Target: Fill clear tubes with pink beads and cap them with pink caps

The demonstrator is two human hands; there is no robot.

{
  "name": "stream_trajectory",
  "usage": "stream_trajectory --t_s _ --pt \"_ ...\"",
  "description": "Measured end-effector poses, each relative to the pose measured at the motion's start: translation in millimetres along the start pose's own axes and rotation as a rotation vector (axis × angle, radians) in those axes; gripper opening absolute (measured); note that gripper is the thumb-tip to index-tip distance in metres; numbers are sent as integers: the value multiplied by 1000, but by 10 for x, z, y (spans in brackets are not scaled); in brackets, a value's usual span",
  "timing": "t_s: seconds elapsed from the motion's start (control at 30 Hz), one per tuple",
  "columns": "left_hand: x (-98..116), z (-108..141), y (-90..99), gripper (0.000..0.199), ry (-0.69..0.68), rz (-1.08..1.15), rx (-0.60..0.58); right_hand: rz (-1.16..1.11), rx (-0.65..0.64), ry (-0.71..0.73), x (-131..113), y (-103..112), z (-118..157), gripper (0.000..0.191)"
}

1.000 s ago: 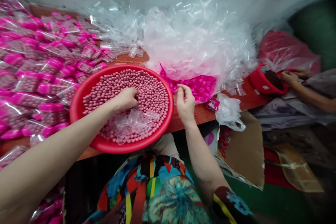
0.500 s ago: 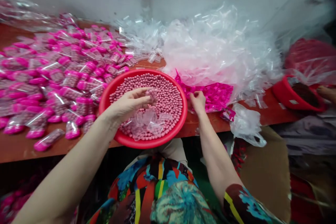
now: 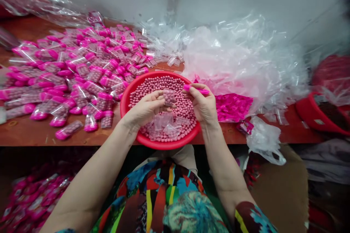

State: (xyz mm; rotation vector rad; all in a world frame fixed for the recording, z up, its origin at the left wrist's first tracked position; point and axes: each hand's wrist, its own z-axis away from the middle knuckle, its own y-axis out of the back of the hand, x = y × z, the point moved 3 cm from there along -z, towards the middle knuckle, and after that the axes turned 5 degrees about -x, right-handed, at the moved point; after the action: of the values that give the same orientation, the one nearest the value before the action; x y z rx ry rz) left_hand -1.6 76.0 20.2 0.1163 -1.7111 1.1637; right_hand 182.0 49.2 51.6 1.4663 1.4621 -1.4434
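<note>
Between the fingers of my left hand [image 3: 150,107] is a small clear container [image 3: 168,97] with pink beads inside. My right hand [image 3: 203,103] pinches a bright pink cap [image 3: 195,89], just right of the container and apart from it. Both hands are over a red basin [image 3: 126,96] full of pink beads [image 3: 164,82]. Several empty clear containers [image 3: 164,125] lie on the beads below my hands. To the right of the basin is a heap of loose pink caps [image 3: 233,107] in a plastic bag.
Many filled, pink-capped containers [image 3: 79,65] cover the table [image 3: 30,138] on the left. A big clear plastic bag [image 3: 218,51] stands at the back right. A crumpled white bag [image 3: 264,140] hangs over the front edge. Another red basin [image 3: 314,113] is far right.
My right hand has come up and left from the pink heap with a cap in its fingers. My left hand still holds the bead-filled container. The view has turned slightly left.
</note>
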Motion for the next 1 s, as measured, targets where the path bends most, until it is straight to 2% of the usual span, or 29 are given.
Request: stream_trajectory --t_s 0.13,0.37,0.6,0.73,0.87,1.0 --pt "-38 -13 38 32 -21 4 -19 163 -70 51 104 -252 37 24" --pt "-98 19 61 35 -37 16 20 265 -144 67 181 -219 137 20" --pt "-101 9 -35 40 -20 117 8 262 69 78 264 -270 271 26" --pt "-118 15 -19 38 -22 115 6 455 24 263 165 -319 306 14" --pt "-136 25 22 34 -15 136 28 669 -135 479 93 -307 303 10" --pt "-135 30 36 35 0 144 65 770 -268 607 87 -269 316 11"
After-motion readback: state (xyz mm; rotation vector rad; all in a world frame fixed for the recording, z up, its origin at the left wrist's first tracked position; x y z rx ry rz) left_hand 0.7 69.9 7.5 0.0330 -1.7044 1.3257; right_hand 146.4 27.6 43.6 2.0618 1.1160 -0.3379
